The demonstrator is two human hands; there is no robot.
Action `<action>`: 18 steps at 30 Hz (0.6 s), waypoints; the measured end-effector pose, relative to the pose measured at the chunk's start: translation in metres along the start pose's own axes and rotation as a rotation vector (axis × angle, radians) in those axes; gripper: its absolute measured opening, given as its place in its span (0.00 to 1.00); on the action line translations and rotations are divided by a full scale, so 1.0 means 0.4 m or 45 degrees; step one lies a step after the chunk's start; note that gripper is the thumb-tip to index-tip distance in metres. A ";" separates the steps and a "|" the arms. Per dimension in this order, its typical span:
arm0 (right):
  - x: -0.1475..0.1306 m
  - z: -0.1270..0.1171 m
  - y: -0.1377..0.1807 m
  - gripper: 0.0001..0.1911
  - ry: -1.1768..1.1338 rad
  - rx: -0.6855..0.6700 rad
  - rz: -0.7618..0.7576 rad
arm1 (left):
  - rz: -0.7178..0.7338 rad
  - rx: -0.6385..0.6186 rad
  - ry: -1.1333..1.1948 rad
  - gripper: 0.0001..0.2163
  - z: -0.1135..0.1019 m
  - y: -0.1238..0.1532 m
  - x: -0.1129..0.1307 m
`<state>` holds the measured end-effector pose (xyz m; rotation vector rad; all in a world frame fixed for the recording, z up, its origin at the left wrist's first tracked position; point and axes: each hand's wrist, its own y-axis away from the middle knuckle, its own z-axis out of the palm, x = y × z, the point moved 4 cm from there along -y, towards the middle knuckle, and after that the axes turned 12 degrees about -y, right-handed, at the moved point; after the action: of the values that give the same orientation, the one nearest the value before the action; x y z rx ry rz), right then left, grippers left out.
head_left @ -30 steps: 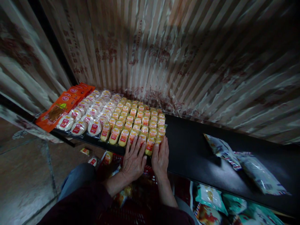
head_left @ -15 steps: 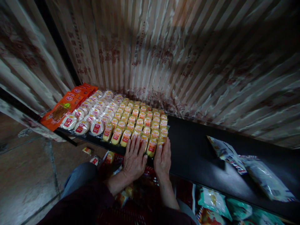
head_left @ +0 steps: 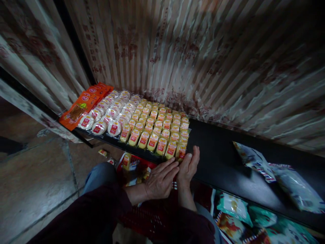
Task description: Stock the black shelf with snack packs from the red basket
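Rows of small yellow wrapped cakes (head_left: 161, 146) with red-and-orange labels stand close together on the black shelf (head_left: 212, 149). My left hand (head_left: 162, 178) lies at the shelf's front edge, fingers stretched out toward the front row's right end. Beside it, my right hand (head_left: 187, 166) is at the front right corner of the rows, near the last yellow cake (head_left: 180, 151), fingers extended and nothing held. The fingertips of my left hand meet or overlap the right hand; exact contact is unclear. Left of the yellow cakes are round white wrapped cakes (head_left: 114, 128).
Orange snack packets (head_left: 76, 112) lie at the shelf's left end. Two silvery bags (head_left: 291, 186) rest farther right. Below is a red basket (head_left: 149, 217) holding wrapped packets. Green-and-white bags (head_left: 235, 206) sit under the shelf. A pleated printed curtain (head_left: 165, 51) hangs behind.
My left hand has drawn back from the front row and moved right, next to my right hand. The front-row cakes it covered now show. The camera view has shifted slightly.
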<state>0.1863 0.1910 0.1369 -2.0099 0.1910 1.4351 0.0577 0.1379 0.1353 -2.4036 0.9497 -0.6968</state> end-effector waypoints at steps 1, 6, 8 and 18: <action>0.002 -0.005 0.005 0.29 -0.008 0.015 -0.014 | 0.007 -0.012 0.029 0.26 0.004 0.005 0.004; 0.002 -0.028 0.053 0.24 -0.022 0.052 -0.164 | -0.080 -0.106 0.154 0.25 0.016 0.050 0.024; -0.017 -0.033 0.088 0.23 -0.002 0.059 -0.255 | -0.204 -0.176 0.182 0.24 0.023 0.084 0.031; -0.040 0.061 0.417 0.23 0.061 -0.552 -0.197 | -1.360 -0.138 -0.211 0.24 -0.006 0.267 -0.115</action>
<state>0.0825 0.0719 0.0763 -2.3438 -0.2740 1.4184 -0.0250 0.1005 0.0623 -2.9085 -0.4672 -0.7521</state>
